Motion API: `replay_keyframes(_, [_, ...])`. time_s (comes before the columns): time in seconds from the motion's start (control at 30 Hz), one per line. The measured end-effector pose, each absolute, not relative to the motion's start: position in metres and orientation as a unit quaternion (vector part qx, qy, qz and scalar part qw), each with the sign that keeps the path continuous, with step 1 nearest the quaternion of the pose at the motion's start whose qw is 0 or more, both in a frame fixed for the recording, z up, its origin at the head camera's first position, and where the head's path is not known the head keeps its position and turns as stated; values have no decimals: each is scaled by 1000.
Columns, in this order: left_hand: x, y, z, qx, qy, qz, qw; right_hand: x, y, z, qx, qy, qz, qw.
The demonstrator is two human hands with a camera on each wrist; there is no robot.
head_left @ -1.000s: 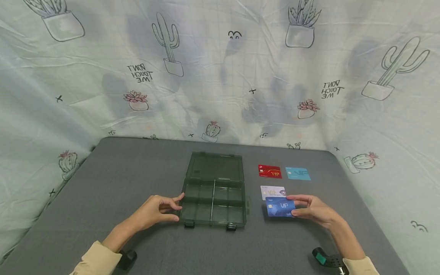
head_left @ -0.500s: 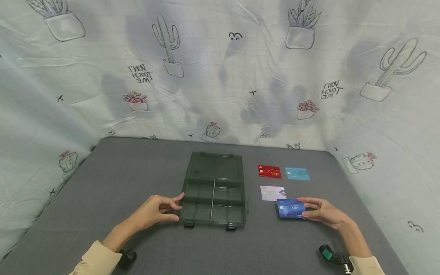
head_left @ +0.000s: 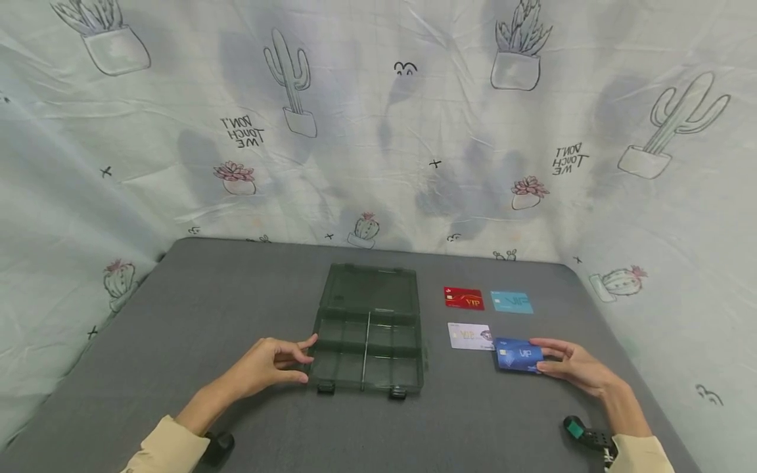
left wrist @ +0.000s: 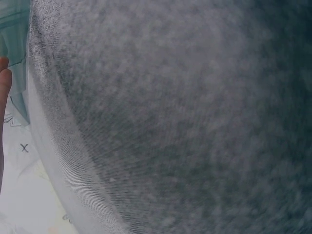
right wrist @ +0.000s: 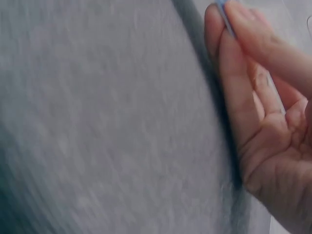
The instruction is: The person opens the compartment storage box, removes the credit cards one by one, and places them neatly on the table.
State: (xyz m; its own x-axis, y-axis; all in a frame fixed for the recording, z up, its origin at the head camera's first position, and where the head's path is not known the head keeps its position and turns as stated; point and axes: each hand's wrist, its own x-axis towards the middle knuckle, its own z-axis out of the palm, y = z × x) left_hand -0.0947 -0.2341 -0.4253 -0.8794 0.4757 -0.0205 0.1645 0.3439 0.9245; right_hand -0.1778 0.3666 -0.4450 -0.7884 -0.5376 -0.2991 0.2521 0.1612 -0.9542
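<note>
A dark blue VIP card [head_left: 519, 355] is pinched at its right edge between the thumb and fingers of my right hand [head_left: 570, 364], just right of a pale lilac VIP card [head_left: 469, 336] lying on the table. In the right wrist view, only a thin blue edge of the card [right wrist: 224, 14] shows between the fingertips. My left hand [head_left: 275, 361] touches the left side of a translucent dark green plastic box [head_left: 393, 368], its fingers relaxed and apart. The box lies with its lid [head_left: 371, 288] folded back, and dividers split its inside into compartments.
A red VIP card [head_left: 464, 298] and a light blue VIP card [head_left: 512, 302] lie side by side behind the lilac one. The grey table [head_left: 236, 282] reaches back to a white curtain [head_left: 367, 164] printed with cacti. Black bands are on both wrists.
My right hand has moved to the right with the blue card, from in front of the lilac card to beside it. The left hand and the box have stayed in place.
</note>
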Motion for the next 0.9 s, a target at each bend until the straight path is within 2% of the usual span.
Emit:
replay_keyframes(0.57, [-91,-234,-424,194,808,536,149,-192,385,-449,-122,723,-616,289])
replay_keyframes(0.9, [-92,-234,-427,207,806,536,140,-195,390,-443,-96,749,-599,267])
